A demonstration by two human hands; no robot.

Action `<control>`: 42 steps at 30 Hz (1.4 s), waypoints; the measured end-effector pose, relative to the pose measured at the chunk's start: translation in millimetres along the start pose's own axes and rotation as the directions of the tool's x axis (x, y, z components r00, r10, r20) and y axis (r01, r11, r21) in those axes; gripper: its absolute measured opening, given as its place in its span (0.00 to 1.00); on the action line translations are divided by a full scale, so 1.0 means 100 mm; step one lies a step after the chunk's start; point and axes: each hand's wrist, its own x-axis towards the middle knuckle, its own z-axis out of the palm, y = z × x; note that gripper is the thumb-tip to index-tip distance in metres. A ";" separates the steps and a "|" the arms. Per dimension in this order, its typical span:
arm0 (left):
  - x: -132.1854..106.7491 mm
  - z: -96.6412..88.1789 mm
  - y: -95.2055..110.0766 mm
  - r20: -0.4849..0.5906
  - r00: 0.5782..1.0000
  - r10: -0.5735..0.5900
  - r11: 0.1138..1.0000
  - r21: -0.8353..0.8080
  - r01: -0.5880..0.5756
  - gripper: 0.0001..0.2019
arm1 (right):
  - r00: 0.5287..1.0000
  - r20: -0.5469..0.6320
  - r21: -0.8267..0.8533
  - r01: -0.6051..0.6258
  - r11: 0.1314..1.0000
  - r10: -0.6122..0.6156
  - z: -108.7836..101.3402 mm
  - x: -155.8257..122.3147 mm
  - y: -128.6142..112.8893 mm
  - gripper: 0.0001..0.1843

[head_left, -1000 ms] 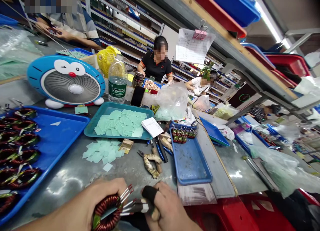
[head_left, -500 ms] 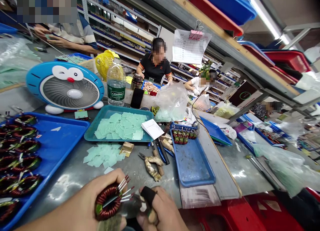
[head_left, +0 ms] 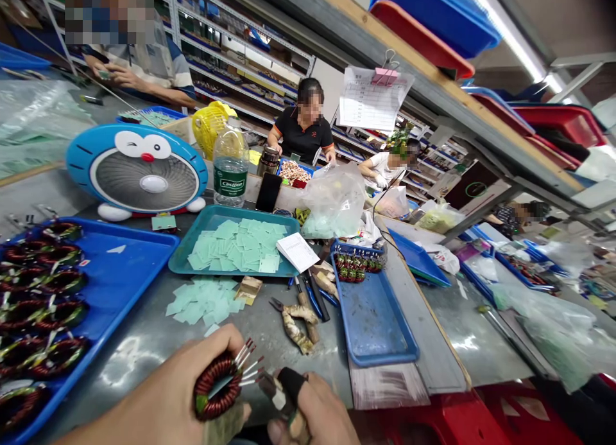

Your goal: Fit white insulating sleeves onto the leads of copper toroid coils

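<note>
My left hand (head_left: pixel 178 374) is closed around a toroidal coil (head_left: pixel 219 387) wound with dark red-brown wire. Several silver-coloured wire leads with dark tips stick out of the coil toward the right. A wrapping shows on a finger of this hand. My right hand (head_left: pixel 317 406), with a black cover on one finger, grips pliers (head_left: pixel 275 392), whose dark metal head lies close to the leads; I cannot tell whether it touches them. Another pair of pliers (head_left: pixel 296 323) with tape-wrapped handles rests on the metal table beyond both hands.
Similar coils fill part of a blue tray (head_left: pixel 129 265) at left. Green slips lie in a teal tray (head_left: pixel 180 255) and in a pile (head_left: pixel 205 304) before it. Smaller coils sit in a narrow blue tray (head_left: pixel 380 323). A blue fan (head_left: pixel 139 169) and bottle (head_left: pixel 231 169) stand behind. People sit farther back.
The view has shifted slightly, so most things appear a little farther right. The pliers' head looks sharper and is angled beside the leads. Both hands keep their grips.
</note>
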 end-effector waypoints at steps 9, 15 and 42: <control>0.00 -0.05 0.04 0.271 0.963 -0.001 1.000 -0.025 0.008 0.19 | 0.962 0.235 0.106 0.119 0.987 -0.141 -0.68 0.38 -0.32 0.19; -0.06 -0.05 -0.01 0.244 0.970 -0.007 0.997 0.077 -0.012 0.16 | 0.921 0.387 0.380 -0.116 0.918 -0.043 -0.46 0.37 -0.29 0.13; 0.12 -0.16 0.18 0.092 0.990 0.104 0.915 0.382 -0.132 0.19 | 0.977 0.201 -0.241 0.119 0.963 -0.070 -0.38 0.42 -0.27 0.19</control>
